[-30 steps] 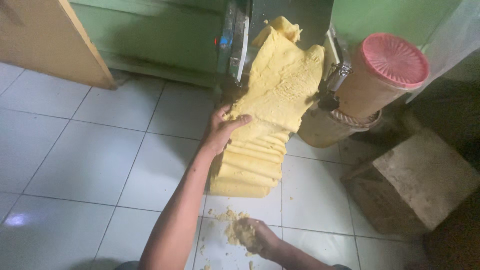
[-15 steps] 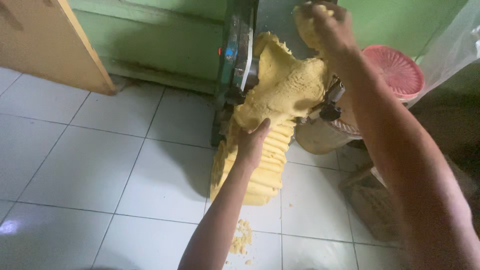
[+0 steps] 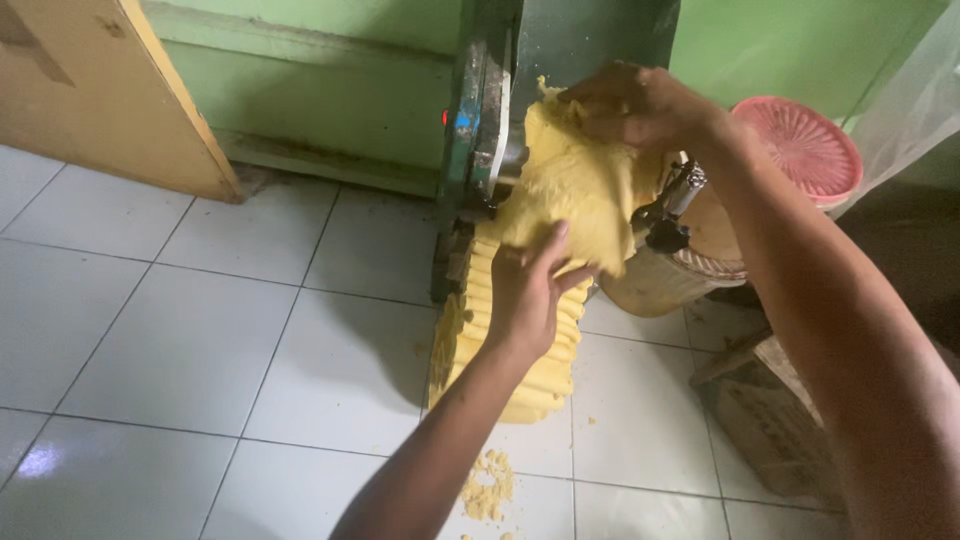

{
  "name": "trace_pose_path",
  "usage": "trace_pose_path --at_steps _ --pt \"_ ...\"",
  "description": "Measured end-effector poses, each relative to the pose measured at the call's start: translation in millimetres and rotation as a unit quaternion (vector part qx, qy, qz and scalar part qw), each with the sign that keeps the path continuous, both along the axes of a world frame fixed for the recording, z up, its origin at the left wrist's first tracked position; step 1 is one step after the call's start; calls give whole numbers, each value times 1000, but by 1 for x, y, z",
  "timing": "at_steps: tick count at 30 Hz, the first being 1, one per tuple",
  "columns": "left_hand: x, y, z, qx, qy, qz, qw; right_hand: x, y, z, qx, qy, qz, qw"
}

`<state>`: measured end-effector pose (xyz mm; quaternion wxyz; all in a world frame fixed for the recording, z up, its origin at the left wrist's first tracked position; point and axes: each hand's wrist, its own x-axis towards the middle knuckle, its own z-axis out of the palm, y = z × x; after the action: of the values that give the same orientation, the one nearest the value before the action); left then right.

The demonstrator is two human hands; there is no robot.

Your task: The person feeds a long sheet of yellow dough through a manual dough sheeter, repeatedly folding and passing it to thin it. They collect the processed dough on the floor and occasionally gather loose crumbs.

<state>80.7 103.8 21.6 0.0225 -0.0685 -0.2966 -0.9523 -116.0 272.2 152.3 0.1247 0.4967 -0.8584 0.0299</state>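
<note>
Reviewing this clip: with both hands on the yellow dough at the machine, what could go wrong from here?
1. The right hand presses dough at the top of the roller machine; fingers could get drawn in with it.
2. The left hand supports the hanging sheet above the folded stack on the floor tiles; the sheet might tear or slump sideways.
3. Crumbs already lie on the tiles; more dough may break off and get dirty.
</note>
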Motion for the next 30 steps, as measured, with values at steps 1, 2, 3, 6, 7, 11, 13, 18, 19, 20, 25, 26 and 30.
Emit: trace_pose_path --at_steps 1,2,3,6,7,11,13,18,19,20,25,26,30 --pt "-5 2 8 5 12 0 1000 6 1 2 -6 -40 -41 998" --pt "-13 3 17 -5 11 14 1000 14 3 5 -16 -79 -83 993" --pt "-23 4 29 -14 13 26 999 25 7 9 -60 -93 -95 989" --pt "-74 13 75 -95 -36 68 993 57 22 21 -216 -191 -143 947" --pt "-99 17 92 -112 -57 51 991 63 25 24 -285 -260 -165 908" --pt "-184 25 129 -374 -4 96 923 41 18 32 -171 -57 -324 929" --pt "-205 20 125 -572 161 303 745 12 8 30 -111 124 -241 956" --pt "-214 -4 113 -780 294 225 505 -11 7 20 -42 269 -140 952" --pt "-213 -8 114 -794 302 210 484 -11 10 18 -18 233 -147 961" --pt "-212 -11 115 -806 293 188 479 -10 12 16 7 196 -156 968" --pt "-212 -15 125 -841 305 144 423 -4 12 17 -2 105 -133 985" --pt "-212 -13 126 -852 294 140 410 -5 10 18 -8 111 -114 987" --pt "-213 -8 123 -857 292 156 394 -12 0 18 16 66 -143 987"
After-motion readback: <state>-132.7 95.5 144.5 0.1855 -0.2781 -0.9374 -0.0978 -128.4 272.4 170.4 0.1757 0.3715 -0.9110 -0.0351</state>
